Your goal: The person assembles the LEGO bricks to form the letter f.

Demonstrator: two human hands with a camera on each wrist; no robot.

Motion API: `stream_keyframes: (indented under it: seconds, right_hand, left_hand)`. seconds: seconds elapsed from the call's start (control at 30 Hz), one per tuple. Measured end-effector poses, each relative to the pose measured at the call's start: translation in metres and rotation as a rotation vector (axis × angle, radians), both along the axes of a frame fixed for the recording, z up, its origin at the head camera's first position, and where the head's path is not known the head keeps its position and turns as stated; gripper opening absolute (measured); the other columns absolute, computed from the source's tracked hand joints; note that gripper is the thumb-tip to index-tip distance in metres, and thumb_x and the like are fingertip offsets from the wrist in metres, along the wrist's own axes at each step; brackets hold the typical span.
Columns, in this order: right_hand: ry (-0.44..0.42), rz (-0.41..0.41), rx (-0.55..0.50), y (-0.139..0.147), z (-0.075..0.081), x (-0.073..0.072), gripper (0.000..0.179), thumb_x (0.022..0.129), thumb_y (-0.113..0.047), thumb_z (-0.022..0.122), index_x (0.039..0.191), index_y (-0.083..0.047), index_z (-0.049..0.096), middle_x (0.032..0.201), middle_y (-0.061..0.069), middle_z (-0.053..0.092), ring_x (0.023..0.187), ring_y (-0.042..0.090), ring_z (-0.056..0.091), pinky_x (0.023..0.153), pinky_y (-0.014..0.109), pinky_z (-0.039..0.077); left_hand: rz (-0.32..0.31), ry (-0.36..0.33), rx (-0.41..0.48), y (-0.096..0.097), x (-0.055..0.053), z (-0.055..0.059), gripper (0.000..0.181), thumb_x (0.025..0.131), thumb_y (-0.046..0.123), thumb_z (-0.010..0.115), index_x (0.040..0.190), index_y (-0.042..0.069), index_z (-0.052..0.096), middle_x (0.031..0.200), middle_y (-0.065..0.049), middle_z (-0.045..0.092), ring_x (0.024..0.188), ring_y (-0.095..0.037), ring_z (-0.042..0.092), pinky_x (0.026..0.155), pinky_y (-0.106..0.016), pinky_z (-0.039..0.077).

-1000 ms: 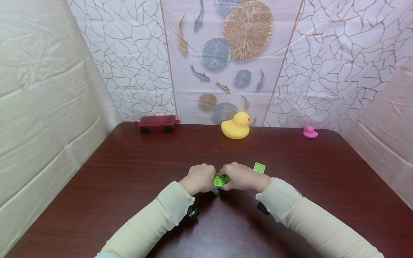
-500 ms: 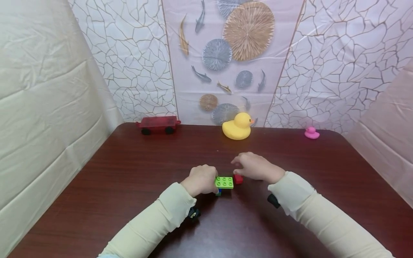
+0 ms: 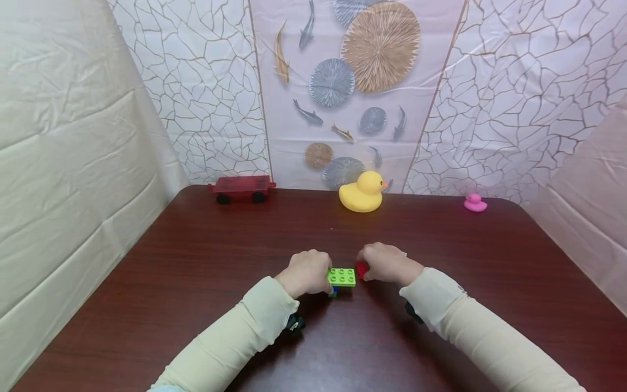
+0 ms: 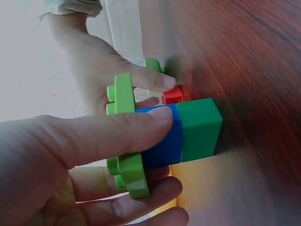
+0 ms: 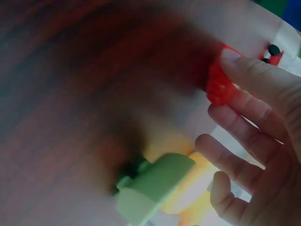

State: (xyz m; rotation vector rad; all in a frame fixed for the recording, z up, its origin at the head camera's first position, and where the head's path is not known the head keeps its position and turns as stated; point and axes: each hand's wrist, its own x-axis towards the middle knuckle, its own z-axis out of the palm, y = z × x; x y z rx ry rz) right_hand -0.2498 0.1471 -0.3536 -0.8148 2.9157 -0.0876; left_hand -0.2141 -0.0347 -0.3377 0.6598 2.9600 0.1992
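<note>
My left hand [image 3: 307, 271] grips a small stack of toy building bricks by its left end. The stack has a light green studded brick [image 3: 343, 276] on top, a blue brick [image 4: 162, 147] under the thumb, and a dark green brick [image 4: 202, 129] at the bottom. Just right of it, my right hand [image 3: 387, 262] pinches a red brick [image 5: 217, 84] between thumb and index finger, low over the table. Its other fingers are spread loosely. A second light green brick [image 5: 157, 179] lies close by the right hand, mostly hidden by it in the head view.
Along the back edge of the dark wooden table [image 3: 235, 239] stand a red flat wagon [image 3: 242, 187] with black wheels, a yellow duck [image 3: 361, 197] and a small pink duck [image 3: 475, 203]. Patterned cloth [image 3: 215, 109] hangs behind.
My right hand has left the top of the stack, moved right, then come down and taken hold of the red brick. My left hand has stayed on the stack.
</note>
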Motion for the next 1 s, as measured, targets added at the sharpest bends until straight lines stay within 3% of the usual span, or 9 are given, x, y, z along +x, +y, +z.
stream_keyframes:
  seconds: [0.1, 0.23, 0.5, 0.63, 0.77, 1.0]
  right_hand:
    - [-0.021, -0.023, -0.018, 0.000, 0.001, 0.001, 0.024, 0.067, -0.020, 0.073, 0.087, -0.012, 0.063, 0.069, -0.005, 0.052, 0.061, 0.013, 0.047, 0.053, 0.028, 0.041]
    - [-0.066, -0.046, -0.113, -0.001, 0.014, 0.004, 0.026, 0.068, -0.019, 0.071, 0.089, -0.009, 0.059, 0.067, -0.004, 0.051, 0.057, 0.013, 0.047, 0.051, 0.027, 0.040]
    - [-0.050, 0.073, -0.305, -0.005, 0.037, 0.013, 0.038, 0.071, -0.012, 0.068, 0.105, 0.002, 0.056, 0.079, 0.001, 0.056, 0.065, 0.013, 0.050, 0.059, 0.025, 0.043]
    - [-0.075, 0.079, -0.391, -0.008, 0.042, 0.021, 0.036, 0.070, -0.011, 0.071, 0.099, 0.001, 0.053, 0.082, 0.004, 0.060, 0.068, 0.011, 0.056, 0.063, 0.025, 0.046]
    - [-0.067, 0.120, -0.372, -0.015, 0.045, 0.027, 0.029, 0.069, -0.014, 0.072, 0.090, -0.003, 0.056, 0.075, -0.001, 0.058, 0.065, 0.012, 0.055, 0.060, 0.022, 0.045]
    - [0.012, 0.222, -0.334, -0.024, 0.043, 0.033, 0.029, 0.069, -0.015, 0.072, 0.093, -0.003, 0.060, 0.078, -0.003, 0.056, 0.069, 0.016, 0.052, 0.060, 0.020, 0.043]
  left_hand:
    - [-0.004, -0.005, 0.010, 0.000, 0.000, -0.001, 0.028, 0.061, 0.035, 0.076, 0.060, 0.018, 0.054, 0.056, 0.006, 0.048, 0.054, -0.013, 0.046, 0.047, -0.030, 0.036]
    - [-0.005, -0.009, 0.016, 0.000, 0.000, -0.002, 0.028, 0.061, 0.035, 0.077, 0.060, 0.018, 0.054, 0.056, 0.006, 0.048, 0.054, -0.012, 0.046, 0.047, -0.030, 0.036]
    - [0.005, -0.030, 0.014, -0.002, -0.002, -0.001, 0.028, 0.061, 0.036, 0.077, 0.061, 0.018, 0.055, 0.056, 0.005, 0.049, 0.054, -0.013, 0.046, 0.048, -0.030, 0.036]
    - [0.003, -0.030, 0.011, -0.002, -0.003, -0.001, 0.029, 0.061, 0.036, 0.076, 0.061, 0.018, 0.054, 0.056, 0.005, 0.049, 0.055, -0.013, 0.046, 0.047, -0.030, 0.036]
    - [0.001, -0.025, 0.010, -0.002, -0.003, -0.001, 0.029, 0.061, 0.036, 0.077, 0.061, 0.018, 0.054, 0.056, 0.005, 0.049, 0.053, -0.012, 0.046, 0.046, -0.029, 0.036]
    - [0.000, -0.026, 0.015, -0.001, -0.004, -0.002, 0.027, 0.060, 0.036, 0.077, 0.061, 0.020, 0.056, 0.056, 0.007, 0.049, 0.054, -0.012, 0.046, 0.046, -0.030, 0.037]
